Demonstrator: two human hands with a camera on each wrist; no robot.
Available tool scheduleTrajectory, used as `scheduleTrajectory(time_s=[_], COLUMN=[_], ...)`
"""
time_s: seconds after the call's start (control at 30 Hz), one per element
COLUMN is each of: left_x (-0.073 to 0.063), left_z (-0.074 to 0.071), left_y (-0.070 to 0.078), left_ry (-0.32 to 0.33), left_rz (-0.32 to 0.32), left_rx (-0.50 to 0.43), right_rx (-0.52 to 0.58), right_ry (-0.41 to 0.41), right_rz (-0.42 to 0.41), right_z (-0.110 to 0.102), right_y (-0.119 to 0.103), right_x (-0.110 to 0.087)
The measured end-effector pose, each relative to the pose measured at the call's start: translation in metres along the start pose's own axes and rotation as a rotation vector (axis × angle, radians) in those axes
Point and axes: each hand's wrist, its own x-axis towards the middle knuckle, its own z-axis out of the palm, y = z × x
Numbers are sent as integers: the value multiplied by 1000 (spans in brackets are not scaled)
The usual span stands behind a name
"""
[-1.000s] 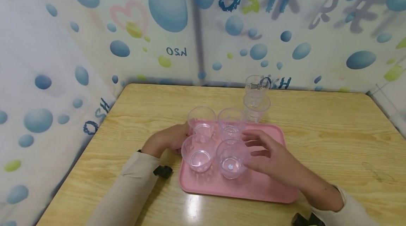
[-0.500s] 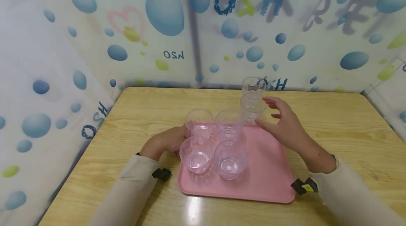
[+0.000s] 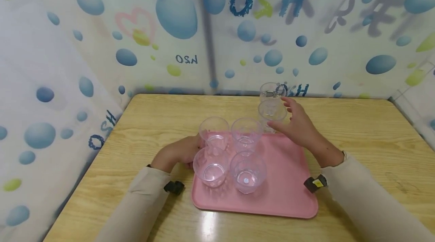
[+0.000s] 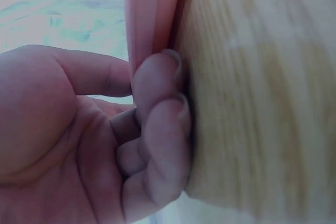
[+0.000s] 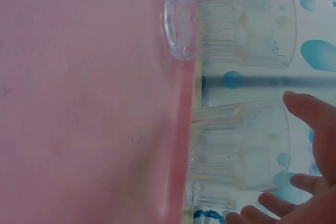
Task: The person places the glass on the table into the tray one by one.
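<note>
The left hand (image 3: 183,150) grips the left rim of a pink tray (image 3: 289,185). In the left wrist view its thumb lies against the tray's rim (image 4: 144,19), with fingers curled beside it, low against the wooden table. Several clear plastic cups stand on the tray's left half, among them a front-left cup (image 3: 212,176) and a front-right cup (image 3: 248,181). Just behind the tray stands another clear cup (image 3: 272,110). The right hand (image 3: 299,125) is spread around this cup's right side, thumb and fingers apart. In the right wrist view the thumb (image 5: 307,109) is right at the cup's rim.
One more clear cup (image 3: 270,89) stands behind, near the table's far edge. The wooden table (image 3: 357,140) meets a wall sheet (image 3: 238,45) printed with blue and green drops at the back and left. A bright reflection lies in front of the tray.
The right hand has moved from the front-right cup on the tray, back and up to the cup behind the tray. The left hand stays at the tray's rim.
</note>
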Motion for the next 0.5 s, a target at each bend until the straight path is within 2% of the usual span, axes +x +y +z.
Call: scheduleTrajectory(time_s=[0.5], left_x=[1], left_z=[-1], left_y=[-1], left_ry=[3], left_rz=[10], left_rx=[26], right_rx=[-1], right_ry=[-61], right_rz=[64], right_z=[9], right_y=[8], right_x=[11])
